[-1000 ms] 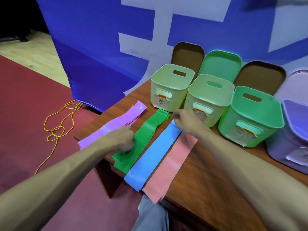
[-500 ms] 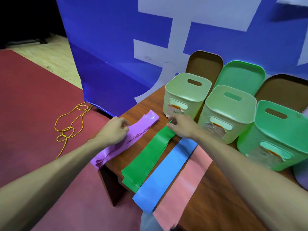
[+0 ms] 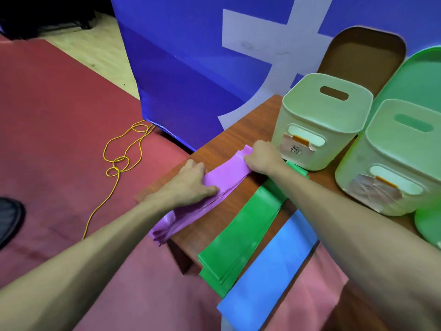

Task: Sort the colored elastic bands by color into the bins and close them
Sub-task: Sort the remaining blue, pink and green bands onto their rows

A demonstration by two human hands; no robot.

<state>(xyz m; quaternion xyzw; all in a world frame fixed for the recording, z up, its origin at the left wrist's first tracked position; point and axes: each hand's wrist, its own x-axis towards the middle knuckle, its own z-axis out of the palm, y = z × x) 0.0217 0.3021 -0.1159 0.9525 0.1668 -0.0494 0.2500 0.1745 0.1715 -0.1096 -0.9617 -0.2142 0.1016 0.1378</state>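
Observation:
A stack of purple bands (image 3: 226,177) lies at the left corner of the wooden table (image 3: 238,125), its near end hanging over the edge. My left hand (image 3: 188,185) grips the stack at its middle, thumb on top. My right hand (image 3: 262,158) pinches the far end of the same stack. Beside it lie green bands (image 3: 243,232), a blue band (image 3: 269,273) and a pink band (image 3: 317,295). Two open pale green bins (image 3: 296,96) (image 3: 372,163) stand at the back right, each with a paper label. My right forearm crosses over the green and blue bands.
A brown lid (image 3: 362,51) and a green lid (image 3: 424,75) lean behind the bins against a blue banner (image 3: 191,68). A darker green bin's edge (image 3: 427,225) shows at the right. A yellow cord (image 3: 119,161) lies on the red floor at the left.
My right hand has moved from the green bands' far end to the purple stack's far end. My left hand has slid onto the purple stack. The view has shifted left and closer.

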